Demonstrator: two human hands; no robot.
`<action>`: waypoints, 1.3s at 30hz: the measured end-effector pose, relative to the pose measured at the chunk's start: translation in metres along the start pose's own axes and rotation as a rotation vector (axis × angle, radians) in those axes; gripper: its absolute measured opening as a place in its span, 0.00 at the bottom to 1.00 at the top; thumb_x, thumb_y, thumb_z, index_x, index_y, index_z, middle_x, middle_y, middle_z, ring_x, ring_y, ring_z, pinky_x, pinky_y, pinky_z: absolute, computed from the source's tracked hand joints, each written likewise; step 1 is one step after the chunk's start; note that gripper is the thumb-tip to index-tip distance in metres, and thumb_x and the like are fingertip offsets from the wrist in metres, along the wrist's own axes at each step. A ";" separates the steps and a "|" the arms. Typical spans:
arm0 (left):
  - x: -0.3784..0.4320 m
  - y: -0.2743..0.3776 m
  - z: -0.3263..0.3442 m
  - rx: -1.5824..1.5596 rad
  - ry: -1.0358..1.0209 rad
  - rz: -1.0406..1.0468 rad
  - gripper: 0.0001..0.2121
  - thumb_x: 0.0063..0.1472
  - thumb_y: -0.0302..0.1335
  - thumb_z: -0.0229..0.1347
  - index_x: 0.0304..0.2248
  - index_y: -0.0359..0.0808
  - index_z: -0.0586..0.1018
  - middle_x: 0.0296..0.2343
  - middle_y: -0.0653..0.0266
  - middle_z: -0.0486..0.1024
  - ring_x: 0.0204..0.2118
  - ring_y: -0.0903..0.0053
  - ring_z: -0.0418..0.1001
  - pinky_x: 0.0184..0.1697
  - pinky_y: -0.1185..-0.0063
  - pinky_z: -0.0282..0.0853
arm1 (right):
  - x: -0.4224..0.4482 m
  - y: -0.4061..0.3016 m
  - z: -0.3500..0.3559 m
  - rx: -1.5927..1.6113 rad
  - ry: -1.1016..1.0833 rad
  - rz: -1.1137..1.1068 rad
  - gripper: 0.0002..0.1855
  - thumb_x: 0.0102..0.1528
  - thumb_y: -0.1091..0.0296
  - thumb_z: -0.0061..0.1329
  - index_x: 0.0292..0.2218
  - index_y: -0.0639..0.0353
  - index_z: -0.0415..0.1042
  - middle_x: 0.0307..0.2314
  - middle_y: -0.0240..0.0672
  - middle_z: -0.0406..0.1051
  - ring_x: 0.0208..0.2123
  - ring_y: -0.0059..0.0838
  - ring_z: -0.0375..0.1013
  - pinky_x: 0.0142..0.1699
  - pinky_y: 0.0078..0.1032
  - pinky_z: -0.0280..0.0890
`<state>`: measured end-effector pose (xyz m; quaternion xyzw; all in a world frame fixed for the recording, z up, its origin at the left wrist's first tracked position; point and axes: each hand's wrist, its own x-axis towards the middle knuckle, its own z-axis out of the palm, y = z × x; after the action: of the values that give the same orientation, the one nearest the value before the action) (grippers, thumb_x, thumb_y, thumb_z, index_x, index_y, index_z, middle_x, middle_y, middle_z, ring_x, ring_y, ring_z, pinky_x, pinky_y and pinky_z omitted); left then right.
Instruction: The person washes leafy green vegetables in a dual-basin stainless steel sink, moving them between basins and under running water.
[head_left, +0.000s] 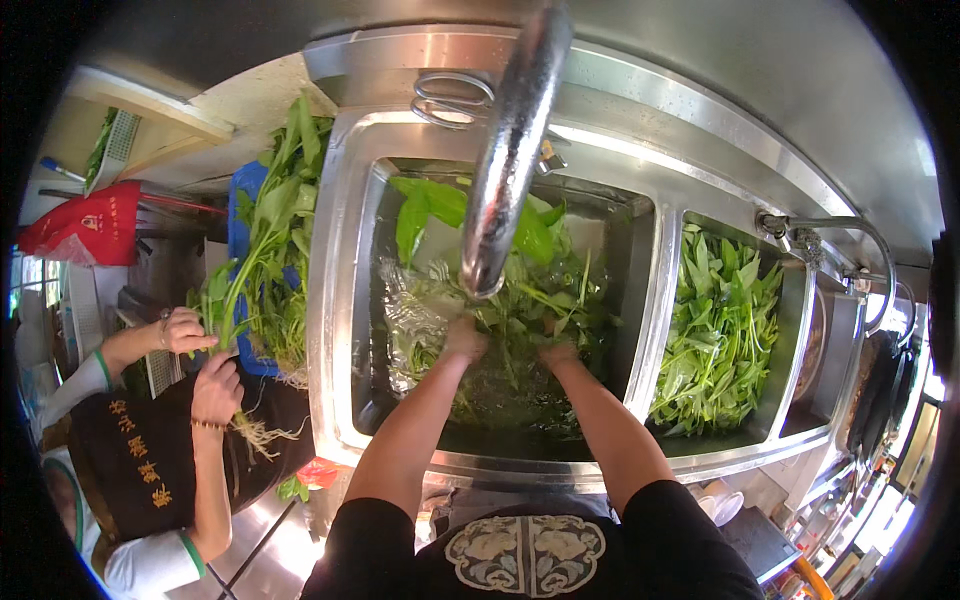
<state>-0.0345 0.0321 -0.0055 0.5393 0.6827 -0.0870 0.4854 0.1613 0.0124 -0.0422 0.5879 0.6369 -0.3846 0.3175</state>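
Note:
Both my hands reach into a steel sink basin (637, 262) of water. My left hand (466, 339) is in the water left of centre, among leafy green stems (517, 352). Right of it, my right hand (559, 351) touches the same greens. Water and leaves hide the fingers of both, so their grip does not show. Broad leaves (446, 202) float toward the basin's back. A metal faucet spout (510, 165) hangs over the middle of the basin, its tip just beyond my left hand.
The right-hand basin holds a heap of leafy greens (716, 330); another faucet (847, 223) stands behind it. At left, a co-worker's hands (202, 360) hold rooted stems beside a blue crate (247, 187) of greens. A wire coil (450, 97) sits on the sink's back ledge.

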 end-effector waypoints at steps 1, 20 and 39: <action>-0.007 0.010 -0.004 0.001 0.007 0.007 0.23 0.45 0.27 0.53 0.43 0.31 0.67 0.35 0.45 0.70 0.38 0.53 0.68 0.41 0.67 0.64 | -0.006 0.000 -0.008 0.003 -0.001 -0.011 0.30 0.48 0.64 0.47 0.51 0.60 0.54 0.49 0.42 0.54 0.47 0.42 0.60 0.47 0.39 0.57; -0.256 0.178 -0.063 -0.545 0.706 0.537 0.20 0.44 0.23 0.54 0.40 0.31 0.68 0.33 0.58 0.72 0.36 0.72 0.70 0.41 0.78 0.62 | -0.263 0.004 -0.139 1.055 0.844 -0.862 0.21 0.38 0.70 0.53 0.37 0.60 0.68 0.31 0.39 0.68 0.40 0.42 0.63 0.50 0.32 0.54; -0.223 0.255 0.152 -0.331 0.090 0.608 0.26 0.52 0.40 0.54 0.47 0.35 0.65 0.45 0.50 0.63 0.42 0.65 0.68 0.44 0.76 0.64 | -0.244 0.353 -0.062 0.517 0.406 -0.088 0.32 0.48 0.54 0.48 0.50 0.63 0.56 0.37 0.48 0.67 0.37 0.37 0.70 0.40 0.28 0.65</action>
<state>0.2497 -0.1078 0.1883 0.6353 0.5164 0.1975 0.5392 0.5409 -0.0532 0.1570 0.6856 0.5933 -0.4219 0.0074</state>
